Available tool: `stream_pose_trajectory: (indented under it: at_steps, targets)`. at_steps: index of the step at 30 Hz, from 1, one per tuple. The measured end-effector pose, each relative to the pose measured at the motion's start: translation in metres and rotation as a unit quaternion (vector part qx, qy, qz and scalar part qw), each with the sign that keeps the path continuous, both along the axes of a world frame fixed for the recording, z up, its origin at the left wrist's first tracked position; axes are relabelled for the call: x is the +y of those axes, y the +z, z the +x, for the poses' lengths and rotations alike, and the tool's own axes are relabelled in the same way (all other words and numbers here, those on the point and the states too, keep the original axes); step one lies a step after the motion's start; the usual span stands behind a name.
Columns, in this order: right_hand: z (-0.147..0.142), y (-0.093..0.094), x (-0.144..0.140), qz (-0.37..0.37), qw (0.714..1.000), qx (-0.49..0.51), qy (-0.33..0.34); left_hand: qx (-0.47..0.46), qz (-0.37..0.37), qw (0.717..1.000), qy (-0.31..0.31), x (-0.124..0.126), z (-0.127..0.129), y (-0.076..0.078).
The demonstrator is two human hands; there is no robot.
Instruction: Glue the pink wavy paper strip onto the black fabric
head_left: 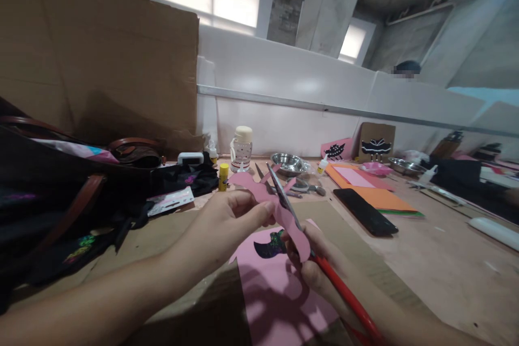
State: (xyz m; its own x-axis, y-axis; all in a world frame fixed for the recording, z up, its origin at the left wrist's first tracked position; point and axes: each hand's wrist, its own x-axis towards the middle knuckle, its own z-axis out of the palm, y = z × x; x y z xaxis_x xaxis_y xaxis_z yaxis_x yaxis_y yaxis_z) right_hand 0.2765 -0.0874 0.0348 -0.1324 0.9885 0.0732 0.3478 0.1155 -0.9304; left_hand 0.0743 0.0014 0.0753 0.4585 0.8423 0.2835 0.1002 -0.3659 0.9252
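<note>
My left hand point(227, 221) pinches a wavy pink paper cutout point(279, 211) between thumb and fingers, holding it up above the table. My right hand point(320, 267) grips red-handled scissors point(292, 211), whose blades point up and away and cross the cutout. Below both hands a pink paper sheet point(275, 286) lies flat on a brown cardboard mat point(344, 238). A small black glittery shape point(271, 244) rests on that sheet.
A dark bag with brown straps point(60, 184) fills the left. A yellow glue stick point(223, 177), a small bottle point(241, 148), metal bowls point(288, 162), a black phone point(365, 212) and orange sheets point(377, 194) lie beyond. A cardboard panel point(101, 54) stands behind.
</note>
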Motion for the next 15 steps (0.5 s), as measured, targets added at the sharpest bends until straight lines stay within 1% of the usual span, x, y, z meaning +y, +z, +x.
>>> stream_pose_trajectory:
  at_steps: [4, 10, 15]
  targets:
    - [-0.0006, -0.0001, 0.0006, -0.006, 1.000, 0.016, 0.014, 0.004, 0.003, 1.000, 0.001, 0.0002, 0.0001, -0.0004]
    - [-0.0018, 0.0012, -0.0013, -0.011, 1.000, 0.002, -0.020, 0.011, 0.008, 1.000, 0.002, 0.0003, -0.0014, -0.0026]
    - [-0.0039, 0.0017, -0.0007, -0.017, 1.000, -0.001, -0.025, 0.013, 0.013, 1.000, 0.002, -0.0001, -0.0010, -0.0031]
